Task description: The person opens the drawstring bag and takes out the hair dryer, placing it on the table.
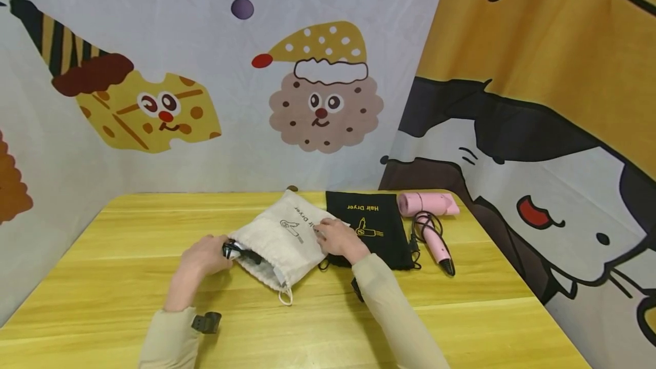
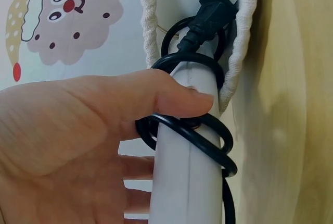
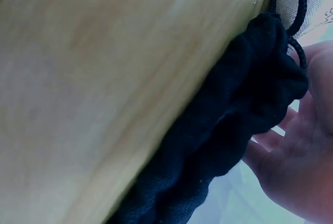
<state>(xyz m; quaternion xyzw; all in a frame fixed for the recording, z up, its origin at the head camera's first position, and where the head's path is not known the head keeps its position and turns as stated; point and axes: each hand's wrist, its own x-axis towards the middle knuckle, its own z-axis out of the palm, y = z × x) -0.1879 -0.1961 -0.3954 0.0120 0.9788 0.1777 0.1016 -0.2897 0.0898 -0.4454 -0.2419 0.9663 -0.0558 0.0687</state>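
A pale drawstring bag (image 1: 279,232) printed "Hair Dryer" lies on the table, with its mouth gaping toward the front left. At that mouth my left hand (image 1: 205,255) grips the white handle (image 2: 188,187) of a hair dryer, thumb across it. A black cord (image 2: 200,143) winds round this handle, and its plug (image 2: 210,18) lies by the bag's opening. How much of the dryer is inside is hidden. My right hand (image 1: 340,238) rests its fingertips on the right side of the pale bag, fingers relaxed. Its wrist passes over a black "Hair Dryer" bag (image 1: 369,249).
To the right of the black bag lies a pink hair dryer (image 1: 427,204) with its handle (image 1: 435,244) angled forward and a black cord looped on it. The wooden table (image 1: 287,335) ends against a cartoon-printed curtain (image 1: 241,164).
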